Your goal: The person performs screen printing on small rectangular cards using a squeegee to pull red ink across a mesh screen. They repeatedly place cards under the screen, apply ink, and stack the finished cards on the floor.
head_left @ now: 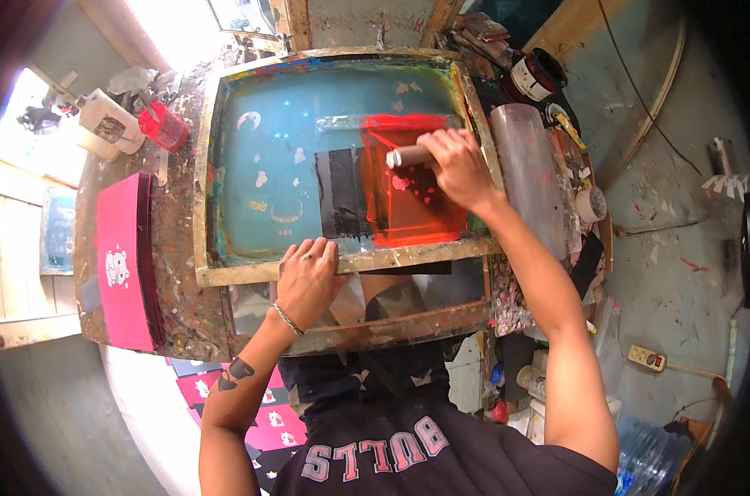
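Note:
A wooden-framed printing screen [259, 198] with blue mesh lies flat across the worktable. My left hand [307, 277] is closed over its near frame bar, fingers curled onto the edge. My right hand [462, 165] grips a squeegee [410, 156] with a brown handle, held over the right half of the mesh. Its blade is partly hidden by the handle and my hand. Wet red ink [425, 219] covers a rectangle there, with small pale-red spots of the design showing. Black tape strips [339, 194] run along the left side of the red patch.
A stack of pink printed sheets [123, 260] stands at the table's left. Behind it are a red ink cup [164, 126] and a white bottle [109, 122]. A clear plastic cylinder [520, 157] and a dark ink jar [534, 76] are on the right. More printed sheets [276, 426] lie below.

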`<state>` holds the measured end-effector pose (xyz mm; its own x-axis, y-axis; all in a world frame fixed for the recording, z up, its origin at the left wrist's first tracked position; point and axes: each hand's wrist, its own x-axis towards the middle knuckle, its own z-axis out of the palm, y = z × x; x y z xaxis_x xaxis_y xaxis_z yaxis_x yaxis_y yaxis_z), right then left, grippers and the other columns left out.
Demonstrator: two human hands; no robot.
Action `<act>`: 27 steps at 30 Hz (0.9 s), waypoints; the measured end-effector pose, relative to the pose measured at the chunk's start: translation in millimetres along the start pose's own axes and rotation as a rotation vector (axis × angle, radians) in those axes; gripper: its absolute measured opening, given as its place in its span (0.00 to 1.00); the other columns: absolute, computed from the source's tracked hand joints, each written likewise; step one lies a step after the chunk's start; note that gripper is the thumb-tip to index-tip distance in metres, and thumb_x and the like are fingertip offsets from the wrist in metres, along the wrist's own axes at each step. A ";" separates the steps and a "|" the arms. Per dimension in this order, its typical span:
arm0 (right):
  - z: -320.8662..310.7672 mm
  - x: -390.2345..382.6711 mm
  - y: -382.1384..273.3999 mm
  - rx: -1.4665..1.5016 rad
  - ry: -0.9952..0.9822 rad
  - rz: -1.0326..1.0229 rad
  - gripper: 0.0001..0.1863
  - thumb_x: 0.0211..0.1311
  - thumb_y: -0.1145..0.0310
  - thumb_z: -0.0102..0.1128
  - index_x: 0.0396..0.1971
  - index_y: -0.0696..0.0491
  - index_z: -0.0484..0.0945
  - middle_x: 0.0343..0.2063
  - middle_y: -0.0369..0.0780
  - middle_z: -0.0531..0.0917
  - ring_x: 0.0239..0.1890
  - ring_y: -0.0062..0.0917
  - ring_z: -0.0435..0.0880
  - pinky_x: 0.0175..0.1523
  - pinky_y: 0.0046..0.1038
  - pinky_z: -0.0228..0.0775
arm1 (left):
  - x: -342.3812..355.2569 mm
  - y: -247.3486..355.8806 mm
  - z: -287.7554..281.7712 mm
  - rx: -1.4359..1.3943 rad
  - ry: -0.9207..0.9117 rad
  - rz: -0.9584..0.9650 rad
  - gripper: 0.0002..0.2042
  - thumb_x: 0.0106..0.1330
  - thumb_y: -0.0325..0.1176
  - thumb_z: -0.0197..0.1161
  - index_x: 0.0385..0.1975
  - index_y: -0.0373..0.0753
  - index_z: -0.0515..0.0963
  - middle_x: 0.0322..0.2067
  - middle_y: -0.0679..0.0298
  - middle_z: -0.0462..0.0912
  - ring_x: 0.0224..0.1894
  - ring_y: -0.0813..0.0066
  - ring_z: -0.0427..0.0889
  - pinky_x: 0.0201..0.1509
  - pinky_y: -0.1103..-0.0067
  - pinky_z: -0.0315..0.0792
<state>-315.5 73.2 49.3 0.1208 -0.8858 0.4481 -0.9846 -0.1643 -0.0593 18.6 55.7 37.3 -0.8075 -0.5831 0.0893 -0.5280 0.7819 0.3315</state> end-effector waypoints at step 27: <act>21.9 58.6 27.3 -0.016 -0.060 0.141 0.17 0.55 0.79 0.54 0.45 0.53 0.80 0.37 0.47 0.86 0.47 0.44 0.84 0.55 0.45 0.71 | 1.3 -2.7 -0.7 -0.051 -0.036 0.002 0.19 0.52 0.37 0.77 0.38 0.39 0.75 0.38 0.62 0.79 0.46 0.60 0.79 0.51 0.67 0.70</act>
<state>-332.5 7.3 54.4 -0.0123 -0.9242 0.3818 -0.9941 -0.0297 -0.1039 19.1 52.6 37.2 -0.8183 -0.5720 0.0562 -0.5127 0.7706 0.3786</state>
